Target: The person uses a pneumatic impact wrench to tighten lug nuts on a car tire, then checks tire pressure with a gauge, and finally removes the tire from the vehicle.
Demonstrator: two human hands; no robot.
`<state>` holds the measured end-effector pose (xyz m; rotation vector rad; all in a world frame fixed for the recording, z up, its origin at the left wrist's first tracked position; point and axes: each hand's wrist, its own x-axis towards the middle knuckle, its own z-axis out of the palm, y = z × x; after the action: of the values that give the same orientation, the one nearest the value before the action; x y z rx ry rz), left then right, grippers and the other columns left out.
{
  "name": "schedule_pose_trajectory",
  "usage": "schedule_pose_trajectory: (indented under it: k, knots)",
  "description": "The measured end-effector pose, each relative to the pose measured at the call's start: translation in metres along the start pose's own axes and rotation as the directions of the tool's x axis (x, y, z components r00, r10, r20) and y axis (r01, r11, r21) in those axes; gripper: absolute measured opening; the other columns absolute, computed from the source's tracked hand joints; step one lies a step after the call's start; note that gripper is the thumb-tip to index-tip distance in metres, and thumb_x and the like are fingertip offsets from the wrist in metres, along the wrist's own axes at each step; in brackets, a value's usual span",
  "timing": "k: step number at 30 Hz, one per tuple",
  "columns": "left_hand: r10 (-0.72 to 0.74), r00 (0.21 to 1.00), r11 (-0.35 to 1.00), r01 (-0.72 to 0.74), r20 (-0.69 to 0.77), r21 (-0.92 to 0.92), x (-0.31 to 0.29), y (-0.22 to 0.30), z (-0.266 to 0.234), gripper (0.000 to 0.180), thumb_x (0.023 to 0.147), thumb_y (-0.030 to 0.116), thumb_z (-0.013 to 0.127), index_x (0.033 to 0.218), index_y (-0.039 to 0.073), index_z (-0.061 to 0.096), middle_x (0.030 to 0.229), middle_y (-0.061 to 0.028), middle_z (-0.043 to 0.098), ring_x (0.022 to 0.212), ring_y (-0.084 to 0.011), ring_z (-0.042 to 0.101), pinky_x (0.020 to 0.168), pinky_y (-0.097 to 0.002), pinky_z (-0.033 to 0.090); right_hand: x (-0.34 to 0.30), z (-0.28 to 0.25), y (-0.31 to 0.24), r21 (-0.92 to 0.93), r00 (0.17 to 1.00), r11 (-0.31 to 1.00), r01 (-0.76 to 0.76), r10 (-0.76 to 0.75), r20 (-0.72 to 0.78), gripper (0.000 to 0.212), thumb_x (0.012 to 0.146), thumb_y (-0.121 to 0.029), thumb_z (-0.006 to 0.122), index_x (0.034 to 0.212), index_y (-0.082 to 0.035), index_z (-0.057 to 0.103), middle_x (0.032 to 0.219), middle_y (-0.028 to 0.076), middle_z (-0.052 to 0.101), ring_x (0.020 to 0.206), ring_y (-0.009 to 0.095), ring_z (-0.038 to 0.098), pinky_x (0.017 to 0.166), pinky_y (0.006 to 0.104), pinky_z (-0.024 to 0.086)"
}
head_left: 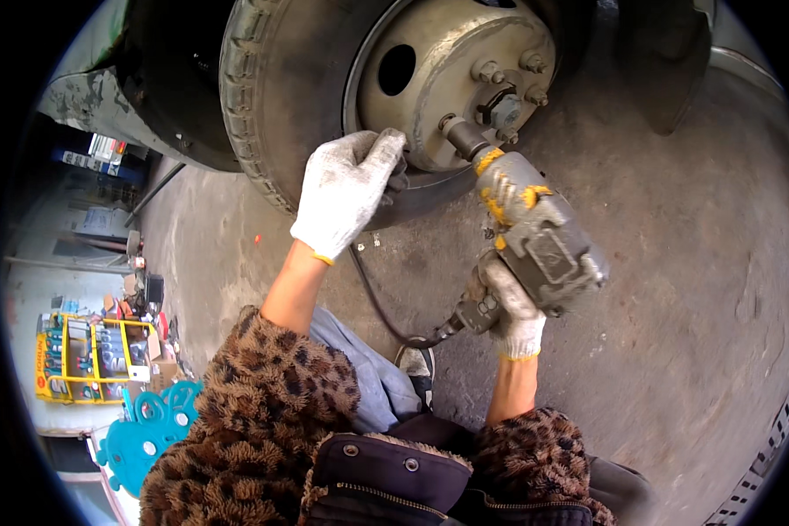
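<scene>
Floor [675,254]: grey and stained, under the wheel [431,83].
Impact wrench [539,232]: in front of the wheel, socket [466,137] at its face.
My right hand [515,307]: gripping this wrench.
My left hand [349,186]: curled, near the wheel; whether holding something, I cannot tell.

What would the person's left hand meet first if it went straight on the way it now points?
The left hand points up and to the right, so probably the grey metal wheel, near its lower left edge. The gap in depth is unclear from this single view.
</scene>
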<state>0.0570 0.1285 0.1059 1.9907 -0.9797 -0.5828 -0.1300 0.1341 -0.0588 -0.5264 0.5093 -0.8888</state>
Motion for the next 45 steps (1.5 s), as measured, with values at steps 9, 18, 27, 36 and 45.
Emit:
schedule_pose_trajectory:
  k: [9, 18, 27, 36, 45]
  knots:
    - [-0.035, 0.999, 0.995, 0.034, -0.014, -0.099, -0.002, -0.009, 0.005, 0.034, 0.099, 0.028, 0.063, 0.085, -0.003, 0.069, 0.066, -0.0030, 0.065, 0.058, -0.0070, 0.059, 0.053, -0.0234, 0.047, -0.002, 0.011, 0.000, 0.266, 0.995, 0.959, -0.095, 0.095, 0.013, 0.040, 0.085, -0.018, 0.071, 0.118, -0.004, 0.054, 0.075, 0.001, 0.048, 0.060, 0.013, 0.050, 0.054, 0.0311, 0.045]
    - [-0.053, 0.995, 0.993, 0.061, 0.083, -0.104, 0.002, -0.026, 0.006, 0.031, 0.101, 0.026, 0.060, 0.095, -0.003, 0.068, 0.077, -0.0044, 0.068, 0.067, -0.0080, 0.062, 0.061, -0.0241, 0.051, -0.005, 0.005, 0.003, 0.167, 0.990, 0.976, -0.136, 0.139, -0.004, 0.028, 0.086, -0.019, 0.071, 0.105, -0.006, 0.055, 0.078, 0.002, 0.050, 0.063, 0.014, 0.050, 0.057, 0.0320, 0.046]
    - [-0.030, 0.921, 0.994, 0.068, 0.390, -0.083, 0.029, -0.042, 0.036, 0.056, 0.102, 0.042, 0.054, 0.138, -0.001, 0.052, 0.128, -0.0138, 0.062, 0.114, -0.0199, 0.058, 0.098, -0.0371, 0.047, -0.005, 0.010, 0.016, 0.348, 0.988, 0.926, -0.149, 0.156, 0.007, 0.022, 0.087, -0.019, 0.071, 0.099, -0.004, 0.061, 0.075, 0.004, 0.056, 0.065, 0.016, 0.056, 0.061, 0.0343, 0.050]
    - [-0.285, 0.845, 0.399, 0.533, 0.452, -0.746, 0.032, -0.049, 0.102, 0.038, 0.098, 0.040, 0.062, 0.123, 0.012, 0.053, 0.119, -0.0098, 0.061, 0.108, -0.0261, 0.059, 0.101, -0.0465, 0.047, -0.007, 0.001, 0.028, 0.064, 0.977, 0.996, -0.059, 0.071, -0.203, 0.026, 0.084, -0.009, 0.074, 0.106, -0.002, 0.064, 0.084, 0.009, 0.067, 0.066, 0.018, 0.064, 0.058, 0.0314, 0.054]
    - [-0.052, 0.822, 0.434, 0.530, 0.567, -0.729, 0.021, -0.026, 0.083, 0.041, 0.098, 0.038, 0.063, 0.128, 0.012, 0.055, 0.129, -0.0067, 0.058, 0.121, -0.0236, 0.052, 0.109, -0.0438, 0.040, -0.003, -0.003, 0.005, 0.169, 1.000, 0.985, -0.021, 0.022, -0.004, 0.027, 0.083, -0.011, 0.074, 0.106, 0.000, 0.063, 0.084, 0.009, 0.066, 0.069, 0.017, 0.062, 0.062, 0.0303, 0.053]
